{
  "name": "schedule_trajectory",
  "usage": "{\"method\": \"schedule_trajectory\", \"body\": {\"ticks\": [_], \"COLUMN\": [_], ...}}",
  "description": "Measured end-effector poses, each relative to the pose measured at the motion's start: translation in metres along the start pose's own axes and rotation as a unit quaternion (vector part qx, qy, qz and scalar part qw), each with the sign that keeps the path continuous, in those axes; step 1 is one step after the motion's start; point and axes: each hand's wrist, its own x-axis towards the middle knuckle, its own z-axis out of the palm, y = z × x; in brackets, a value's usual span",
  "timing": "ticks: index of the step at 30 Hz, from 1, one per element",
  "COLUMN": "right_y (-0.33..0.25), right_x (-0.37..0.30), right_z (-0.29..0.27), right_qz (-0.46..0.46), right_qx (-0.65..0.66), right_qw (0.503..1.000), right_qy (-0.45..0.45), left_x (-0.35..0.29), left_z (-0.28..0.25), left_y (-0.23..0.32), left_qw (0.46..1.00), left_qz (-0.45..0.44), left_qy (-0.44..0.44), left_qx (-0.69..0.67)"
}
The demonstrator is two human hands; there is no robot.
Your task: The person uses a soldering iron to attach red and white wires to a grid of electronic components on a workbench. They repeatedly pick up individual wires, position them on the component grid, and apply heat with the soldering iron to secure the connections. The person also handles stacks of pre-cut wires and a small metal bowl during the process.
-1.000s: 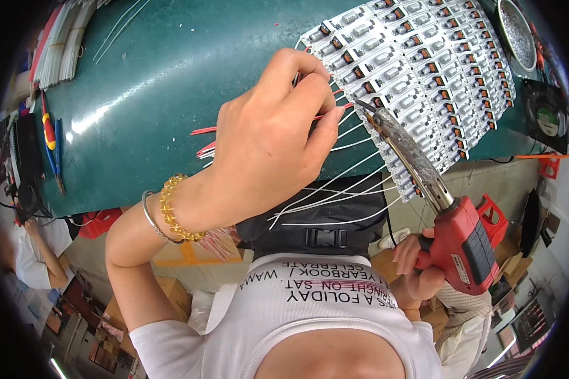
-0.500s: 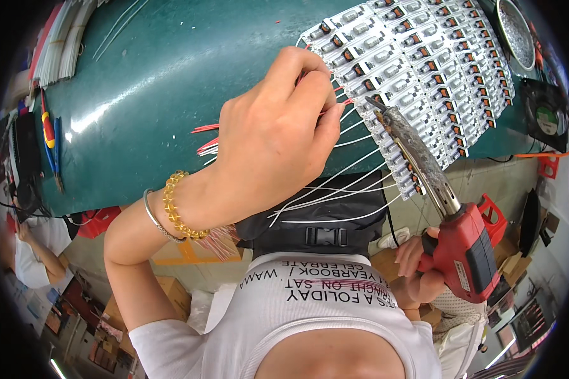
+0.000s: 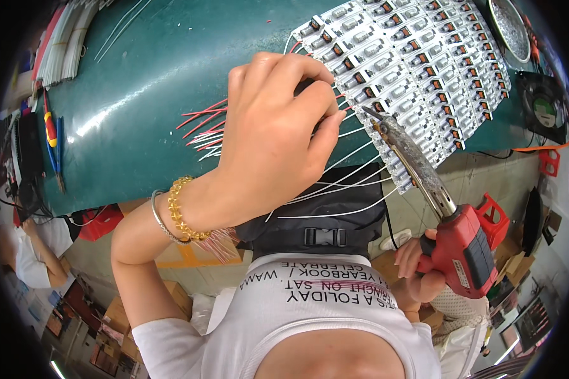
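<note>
My left hand (image 3: 278,132) is closed in a pinch beside the left edge of a circuit board panel (image 3: 403,76). From under its palm fans a bunch of red and white wires (image 3: 203,134), so the fingers seem closed on wires; the fingertips are partly hidden. My right hand (image 3: 416,268) is wrapped round the handle of a red soldering gun (image 3: 466,252). The gun's dark tip points at the panel's left edge, just right of my left fingertips. Several white wires (image 3: 335,216) run from the panel's lower left edge over a black pouch (image 3: 284,235).
A metal bowl (image 3: 511,28) and a black fan (image 3: 544,108) stand at the right. Bundled wires (image 3: 62,47) and a red-yellow screwdriver (image 3: 49,129) lie left on the green tabletop (image 3: 126,95). Another person (image 3: 41,252) sits at far left.
The panel has shifted slightly left and down. More of the red and white wires now show spread out left of my left hand. The soldering gun has barely moved.
</note>
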Motion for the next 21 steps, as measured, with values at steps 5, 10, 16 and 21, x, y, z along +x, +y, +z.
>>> {"method": "schedule_trajectory", "body": {"ticks": [5,10,16,21], "right_y": [-0.017,-0.027,-0.012,-0.017], "right_x": [0.005,0.013,0.011,0.003], "right_z": [0.026,0.039,-0.007,0.016], "right_qz": [0.050,0.070,0.003,0.014], "right_qx": [-0.021,-0.055,-0.045,-0.050], "right_qw": [0.993,0.988,0.998,0.995], "right_qy": [0.109,0.128,-0.053,0.083], "left_x": [0.000,-0.001,-0.002,0.001], "left_z": [0.001,0.001,-0.001,0.003], "left_y": [-0.002,-0.002,-0.006,-0.002], "left_qw": [1.000,1.000,1.000,1.000], "left_qz": [0.010,0.011,0.010,0.022], "left_qy": [-0.004,-0.004,0.005,0.002], "left_qx": [0.011,0.010,0.004,0.009]}}
